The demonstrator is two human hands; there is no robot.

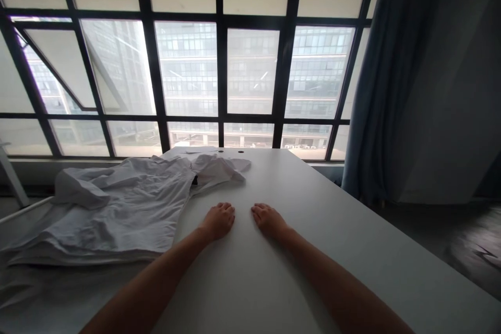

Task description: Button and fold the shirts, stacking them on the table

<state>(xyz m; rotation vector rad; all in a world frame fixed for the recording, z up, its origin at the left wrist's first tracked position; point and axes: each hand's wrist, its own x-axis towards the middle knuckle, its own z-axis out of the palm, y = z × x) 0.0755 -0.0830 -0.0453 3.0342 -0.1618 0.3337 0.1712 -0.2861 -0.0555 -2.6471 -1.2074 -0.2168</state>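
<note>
My left hand [219, 220] rests palm down on the white table [250, 282], its fingers lying on the surface with nothing in them. A short gap to the right, my right hand [269, 219] lies on the table in the same way, also holding nothing. Left of my left forearm spreads a loose stack of white shirts [125, 209], wrinkled and layered. A sleeve or collar part of them reaches toward the far middle of the table, with a small dark patch [194, 180] near it. Neither hand touches the shirts.
Two small dark round holes [240, 152] mark the table's far edge. Beyond stand black-framed windows [250, 73], one pane tilted outward at left. A blue-grey curtain [376, 115] hangs at right, past the table's right edge. A blurred shiny thing [477, 245] lies at far right.
</note>
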